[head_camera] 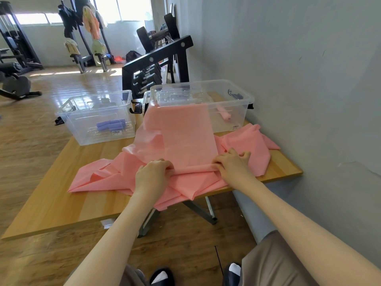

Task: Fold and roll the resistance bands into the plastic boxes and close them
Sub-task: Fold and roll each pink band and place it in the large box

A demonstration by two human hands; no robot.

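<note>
Head view: my left hand (153, 174) and right hand (233, 164) pinch the pink band's (189, 137) rolled near end. It runs lengthwise away onto the right box (243, 100); table (61, 199) lies bare left.

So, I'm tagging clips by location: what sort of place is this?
Most likely a gym: a dumbbell rack stands behind the table, with weight machines across the wooden floor.

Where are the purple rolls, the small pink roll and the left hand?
purple rolls (111, 124), head view, middle of the bundle inside the left box.
small pink roll (224, 114), head view, its middle, inside the right box.
left hand (152, 175), head view, back of the hand.
</note>
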